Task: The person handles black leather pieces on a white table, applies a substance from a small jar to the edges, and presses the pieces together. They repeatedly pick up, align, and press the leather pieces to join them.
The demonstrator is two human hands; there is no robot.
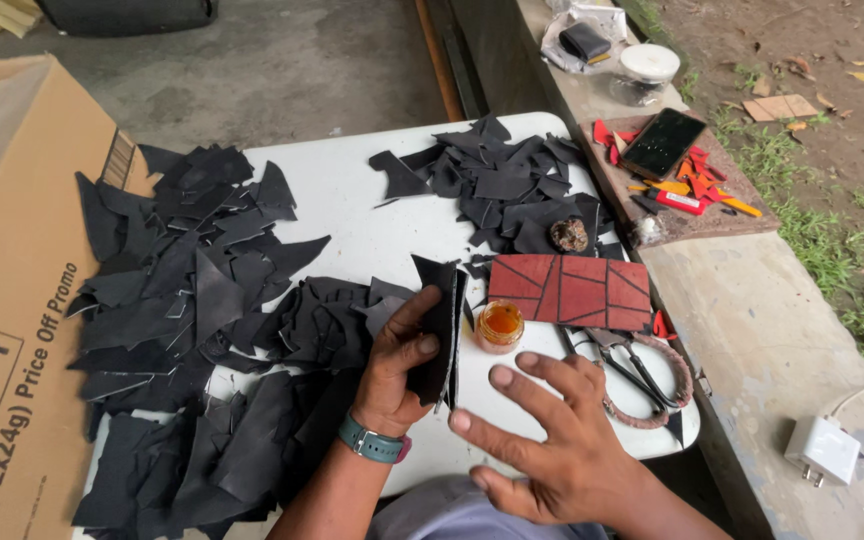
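Step in hand appeared to be sorting: left hand (402, 365) was closed on a stack of black leather pieces (441, 325), held upright near the table (352, 215) front edge. Right hand (552, 440) hovered flat, fingers spread, empty. Next move likely needed a clear spot; glue jar (499, 327), red panel (570, 291) and scissors (632, 375) crowded the right edge.

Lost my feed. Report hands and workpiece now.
Left hand gripping a stack of black pieces, held upright. Right hand open, fingers spread, empty, above the white table. Glue jar and scissors close beside.
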